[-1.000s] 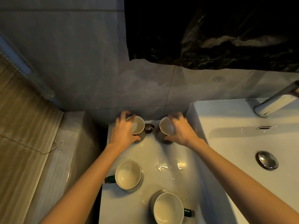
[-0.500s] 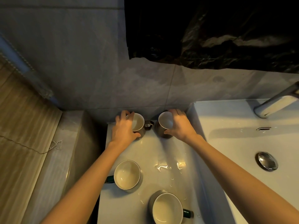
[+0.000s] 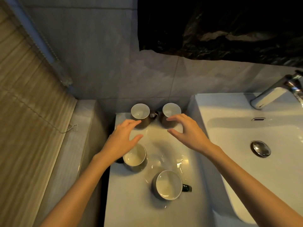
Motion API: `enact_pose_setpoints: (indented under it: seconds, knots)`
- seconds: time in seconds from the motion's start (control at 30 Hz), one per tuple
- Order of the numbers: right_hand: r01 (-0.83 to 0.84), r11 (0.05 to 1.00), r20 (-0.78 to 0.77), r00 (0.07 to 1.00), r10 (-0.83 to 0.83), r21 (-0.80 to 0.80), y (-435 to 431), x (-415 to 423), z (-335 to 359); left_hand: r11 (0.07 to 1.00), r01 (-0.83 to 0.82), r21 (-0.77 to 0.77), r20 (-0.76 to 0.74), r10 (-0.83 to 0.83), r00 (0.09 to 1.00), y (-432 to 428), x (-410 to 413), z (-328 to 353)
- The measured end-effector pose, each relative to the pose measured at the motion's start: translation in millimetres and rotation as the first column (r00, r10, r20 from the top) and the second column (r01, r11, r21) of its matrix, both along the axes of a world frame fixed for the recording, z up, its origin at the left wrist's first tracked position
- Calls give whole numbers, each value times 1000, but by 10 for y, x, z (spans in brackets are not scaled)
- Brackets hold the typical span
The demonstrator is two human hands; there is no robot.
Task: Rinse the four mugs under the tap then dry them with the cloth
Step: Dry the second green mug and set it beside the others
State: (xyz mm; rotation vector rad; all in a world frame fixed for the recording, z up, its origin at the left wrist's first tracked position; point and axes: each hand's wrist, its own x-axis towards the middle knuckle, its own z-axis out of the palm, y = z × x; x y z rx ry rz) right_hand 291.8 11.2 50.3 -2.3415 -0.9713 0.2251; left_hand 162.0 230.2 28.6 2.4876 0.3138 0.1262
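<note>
Both brown mugs at the wall, the back-left mug [image 3: 140, 113] and the back-right mug [image 3: 171, 110], stand released now; half a second ago each was gripped. They sit upright and side by side on the wet counter [image 3: 127, 202], just ahead of the fingertips. The left hand [image 3: 121, 143] hovers spread and empty, partly over the near-left mug [image 3: 135, 158]; the right hand [image 3: 190, 133] is likewise spread, holding nothing. The front mug [image 3: 168, 185] stands nearest the person. The tap [image 3: 270, 95] lies well to the right, nearer the right hand.
</note>
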Motion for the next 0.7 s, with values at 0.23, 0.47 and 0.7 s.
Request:
enact_pose_setpoints:
  seconds: [0.23, 0.47, 0.7]
  knots:
    - [-199, 956, -166, 972, 165, -217, -429, -971, -52, 993, 118, -13, -284, -117, 952, -158, -666, -254]
    - [-184, 833, -62, 982, 178, -522, -520, -1432, -343, 997, 61, -51, -259, -72, 963, -36, -681, -400]
    - [-75, 855, -36, 997, 67, -513, -496, -1415, -379, 991, -107, -76, -210, 89, 974, -253, -861, -417]
